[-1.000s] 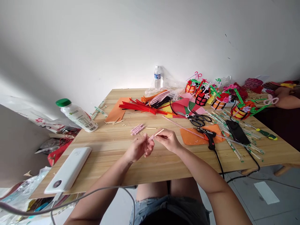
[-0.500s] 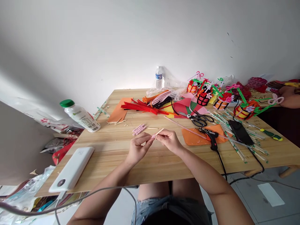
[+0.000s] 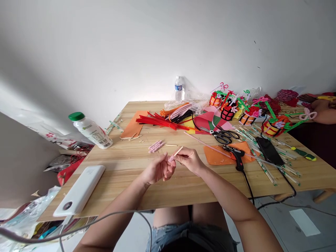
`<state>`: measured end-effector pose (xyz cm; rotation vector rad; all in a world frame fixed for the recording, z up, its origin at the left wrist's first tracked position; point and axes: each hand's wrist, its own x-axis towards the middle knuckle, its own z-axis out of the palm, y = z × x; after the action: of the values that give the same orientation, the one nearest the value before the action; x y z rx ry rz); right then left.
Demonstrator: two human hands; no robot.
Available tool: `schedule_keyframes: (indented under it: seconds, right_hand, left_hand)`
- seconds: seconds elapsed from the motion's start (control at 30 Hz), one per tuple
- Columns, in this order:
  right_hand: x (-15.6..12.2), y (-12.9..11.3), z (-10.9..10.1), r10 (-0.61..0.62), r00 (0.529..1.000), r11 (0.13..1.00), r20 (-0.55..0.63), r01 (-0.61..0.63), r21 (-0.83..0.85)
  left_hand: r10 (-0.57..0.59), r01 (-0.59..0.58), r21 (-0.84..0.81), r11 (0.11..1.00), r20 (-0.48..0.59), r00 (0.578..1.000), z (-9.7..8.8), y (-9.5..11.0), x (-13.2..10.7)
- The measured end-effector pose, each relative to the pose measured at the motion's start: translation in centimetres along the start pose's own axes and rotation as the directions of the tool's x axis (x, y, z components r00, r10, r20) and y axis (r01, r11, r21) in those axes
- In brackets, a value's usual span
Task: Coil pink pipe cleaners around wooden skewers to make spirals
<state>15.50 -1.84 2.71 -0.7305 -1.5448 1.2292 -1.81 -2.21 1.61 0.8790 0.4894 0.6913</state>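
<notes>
My right hand (image 3: pixel 191 160) pinches a short wooden stick (image 3: pixel 179 151), which slants up past the fingertips. Pink pipe cleaner (image 3: pixel 171 158) is wound around its lower end. My left hand (image 3: pixel 159 168) is turned partly palm-up beside that end, fingers loosely bent and apart; whether they touch the pink fuzz is hard to make out. Just beyond lie several pink-wrapped sticks (image 3: pixel 156 146) side by side, with a bare wooden stick (image 3: pixel 171 145) to their right.
Red pipe cleaners (image 3: pixel 157 120), scissors (image 3: pixel 223 135), a glue gun (image 3: pixel 237 155) and a phone (image 3: pixel 269 150) lie on the table. Small flower baskets (image 3: pixel 248 118) line the back right. A power bank (image 3: pixel 80 190) and a bottle (image 3: pixel 91 131) are left. Another person's hand (image 3: pixel 325 110) shows far right.
My left hand has loosened its pinch, and its fingers have spread and turned palm-up, slightly lower. My right hand keeps hold of the stick, nearly in place.
</notes>
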Motion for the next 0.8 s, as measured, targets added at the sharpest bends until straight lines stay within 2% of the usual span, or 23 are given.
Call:
schedule_keyframes:
  seconds: [0.03, 0.1, 0.17, 0.23, 0.37, 0.43, 0.5, 0.53, 0.57, 0.6, 0.63, 0.7, 0.73, 0.77, 0.8]
  right_hand:
    - [0.0, 0.05, 0.01, -0.009, 1.0, 1.0, 0.004, 0.009, 0.002]
    - [0.01, 0.12, 0.05, -0.006, 1.0, 1.0, 0.001, 0.006, 0.014]
    - [0.03, 0.12, 0.12, 0.024, 1.0, 0.999, 0.002, -0.025, 0.038]
    - [0.04, 0.05, 0.2, 0.058, 0.998, 0.996, -0.003, -0.057, 0.063]
    - [-0.01, -0.13, 0.37, 0.114, 0.992, 0.99, -0.045, -0.109, 0.093]
    - [-0.06, -0.19, 0.44, 0.132, 0.989, 0.988, -0.061, -0.125, 0.095]
    - [-0.09, -0.24, 0.49, 0.143, 0.987, 0.987, -0.07, -0.136, 0.089]
    - [-0.11, -0.26, 0.49, 0.143, 0.987, 0.987, -0.074, -0.137, 0.084]
    - [-0.12, -0.28, 0.49, 0.138, 0.987, 0.988, -0.078, -0.132, 0.078]
    - [-0.13, -0.3, 0.48, 0.13, 0.988, 0.99, -0.081, -0.124, 0.071]
    - [-0.14, -0.32, 0.45, 0.12, 0.99, 0.991, -0.077, -0.115, 0.064]
    - [-0.18, -0.31, 0.4, 0.103, 0.993, 0.994, -0.053, -0.101, 0.05]
    - [-0.2, -0.29, 0.38, 0.099, 0.994, 0.994, -0.038, -0.097, 0.048]
    - [-0.21, -0.24, 0.37, 0.098, 0.995, 0.994, -0.025, -0.096, 0.053]
    - [-0.23, -0.18, 0.36, 0.097, 0.995, 0.993, -0.019, -0.096, 0.062]
  left_hand:
    - [-0.079, 0.083, -0.086, 0.993, 0.045, 0.996, -0.01, 0.06, -0.02]
    - [-0.116, 0.124, -0.166, 0.978, 0.06, 0.991, -0.01, 0.17, -0.03]
    - [-0.057, 0.055, -0.161, 0.985, -0.009, 0.998, 0.01, 0.26, 0.02]
    - [0.028, -0.038, -0.089, 0.995, -0.114, 0.993, 0.03, 0.3, 0.12]
    - [0.205, -0.172, 0.142, 0.975, -0.264, 0.943, 0.12, 0.21, 0.33]
    - [0.338, -0.251, 0.297, 0.921, -0.289, 0.896, 0.23, 0.03, 0.34]
    - [0.51, -0.331, 0.485, 0.809, -0.303, 0.805, 0.37, -0.21, 0.27]
    - [0.578, -0.346, 0.563, 0.75, -0.303, 0.758, 0.43, -0.31, 0.23]
    - [0.615, -0.349, 0.608, 0.713, -0.303, 0.728, 0.47, -0.38, 0.17]
    - [0.615, -0.346, 0.612, 0.712, -0.304, 0.728, 0.51, -0.41, 0.12]
    - [0.572, -0.338, 0.57, 0.749, -0.301, 0.763, 0.52, -0.39, 0.08]
    - [0.365, -0.261, 0.373, 0.89, -0.244, 0.898, 0.52, -0.21, -0.01]
    - [0.239, -0.188, 0.251, 0.95, -0.189, 0.953, 0.52, -0.07, -0.05]
    - [0.126, -0.107, 0.141, 0.984, -0.129, 0.984, 0.52, 0.08, -0.08]
    - [0.043, -0.038, 0.055, 0.998, -0.084, 0.996, 0.52, 0.21, -0.1]
